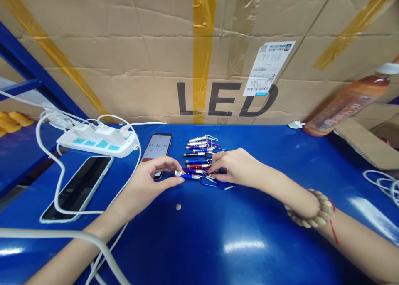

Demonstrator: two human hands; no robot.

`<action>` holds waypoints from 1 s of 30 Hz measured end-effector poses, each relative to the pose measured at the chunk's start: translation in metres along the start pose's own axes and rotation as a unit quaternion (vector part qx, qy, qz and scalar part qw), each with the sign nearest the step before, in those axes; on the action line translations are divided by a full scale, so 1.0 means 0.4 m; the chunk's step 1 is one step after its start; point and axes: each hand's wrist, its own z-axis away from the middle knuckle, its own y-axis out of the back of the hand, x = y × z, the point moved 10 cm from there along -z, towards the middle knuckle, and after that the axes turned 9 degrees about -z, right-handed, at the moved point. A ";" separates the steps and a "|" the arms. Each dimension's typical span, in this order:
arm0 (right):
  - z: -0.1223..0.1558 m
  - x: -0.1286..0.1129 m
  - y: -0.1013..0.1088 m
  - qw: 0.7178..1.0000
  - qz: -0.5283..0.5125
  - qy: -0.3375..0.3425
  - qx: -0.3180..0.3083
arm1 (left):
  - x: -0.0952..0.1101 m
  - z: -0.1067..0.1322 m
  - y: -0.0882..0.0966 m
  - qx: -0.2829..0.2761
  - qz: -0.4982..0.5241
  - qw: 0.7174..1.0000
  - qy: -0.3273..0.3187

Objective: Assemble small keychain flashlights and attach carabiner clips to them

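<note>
A round silver metal piece [178, 173] in my left hand [156, 175] is too small to identify; that hand partly hides the black rectangular phone [159, 142] showing a timer. My right hand [232, 166] partly covers the looped metal carabiners [209, 185]. The coiled white cable [382, 186] leaves the right edge.

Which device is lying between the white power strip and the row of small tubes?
In the head view: a phone showing 01:50:35, partly covered by the left hand.

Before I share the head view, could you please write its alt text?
The left hand pinches a small round silver piece beside a row of carabiner penlights while the right hand is at their clips. Two smartphones and a power strip share the blue table.
</note>
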 end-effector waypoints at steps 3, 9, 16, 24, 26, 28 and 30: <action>-0.003 -0.004 -0.004 1.000 0.020 0.001 0.016 | -0.002 0.001 -0.006 -0.008 0.016 1.000 0.009; 0.008 -0.024 0.047 0.995 -0.048 0.023 0.083 | -0.027 0.009 -0.036 -0.050 0.068 0.995 0.060; 0.047 -0.091 0.128 0.914 -0.286 0.107 0.269 | -0.045 0.020 -0.078 -0.090 0.131 0.981 0.111; 0.045 -0.132 0.108 0.908 -0.319 0.146 0.229 | -0.044 0.027 -0.078 -0.088 0.153 0.978 0.110; 0.039 -0.137 0.094 0.916 -0.324 0.146 0.187 | -0.040 0.029 -0.083 -0.095 0.151 0.978 0.104; 0.033 -0.139 0.083 0.919 -0.335 0.137 0.156 | -0.037 0.028 -0.085 -0.096 0.144 0.980 0.096; 0.027 -0.117 0.083 0.915 -0.354 0.093 0.168 | -0.034 0.023 -0.073 -0.077 0.131 0.985 0.080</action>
